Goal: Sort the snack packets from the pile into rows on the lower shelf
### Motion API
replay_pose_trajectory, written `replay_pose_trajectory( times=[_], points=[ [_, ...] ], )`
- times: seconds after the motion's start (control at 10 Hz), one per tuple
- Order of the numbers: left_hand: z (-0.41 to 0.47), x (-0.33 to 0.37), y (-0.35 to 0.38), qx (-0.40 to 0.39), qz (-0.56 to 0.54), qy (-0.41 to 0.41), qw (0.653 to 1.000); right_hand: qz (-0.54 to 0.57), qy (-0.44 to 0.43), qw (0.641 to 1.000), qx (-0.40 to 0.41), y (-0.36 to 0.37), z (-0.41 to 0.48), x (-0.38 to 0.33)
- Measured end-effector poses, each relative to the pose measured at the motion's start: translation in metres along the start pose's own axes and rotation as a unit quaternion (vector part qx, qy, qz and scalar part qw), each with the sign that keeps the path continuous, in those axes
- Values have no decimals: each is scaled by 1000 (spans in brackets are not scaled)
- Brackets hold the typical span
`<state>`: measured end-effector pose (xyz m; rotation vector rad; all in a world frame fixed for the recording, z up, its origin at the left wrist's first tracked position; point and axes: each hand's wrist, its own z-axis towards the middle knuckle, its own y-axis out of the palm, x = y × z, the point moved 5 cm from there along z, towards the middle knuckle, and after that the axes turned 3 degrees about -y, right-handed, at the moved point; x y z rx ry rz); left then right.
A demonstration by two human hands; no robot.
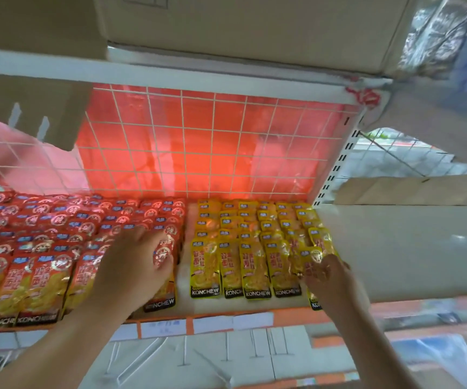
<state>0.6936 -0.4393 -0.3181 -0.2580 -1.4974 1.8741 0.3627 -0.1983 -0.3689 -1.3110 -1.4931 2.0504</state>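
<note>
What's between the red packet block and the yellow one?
Head view: a bare strip of white shelf, with red packets to its left and yellow packets to its right.

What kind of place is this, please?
Probably a small shop: a display shelf with paper labels on its front edge, neat rows of identical red snack packets and yellow snack packets, and cardboard cartons stored above.
</note>
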Motion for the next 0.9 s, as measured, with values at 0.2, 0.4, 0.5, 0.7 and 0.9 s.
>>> replay_pose_trajectory(
  times=[0.2, 0.4, 0.5, 0.7, 0.9],
  points=[
    [-7, 66, 27, 1, -87, 89, 992, -13, -4, 1000, 6, -3, 18, 4],
    [-8, 116, 58, -39, -107, 90, 989, -57, -36, 998, -4, 8, 30, -7],
    [-7, 129, 67, -42, -115, 79, 989, -84, -51, 995, -18, 14, 28, -6],
    [-5, 144, 76, -45, -129, 56, 989, -71, -71, 994, -42, 17, 25, 2],
    [-3, 158, 78, -15, -157, 59, 986, -28, -135, 990, -9, 8, 32, 0]
  ],
)
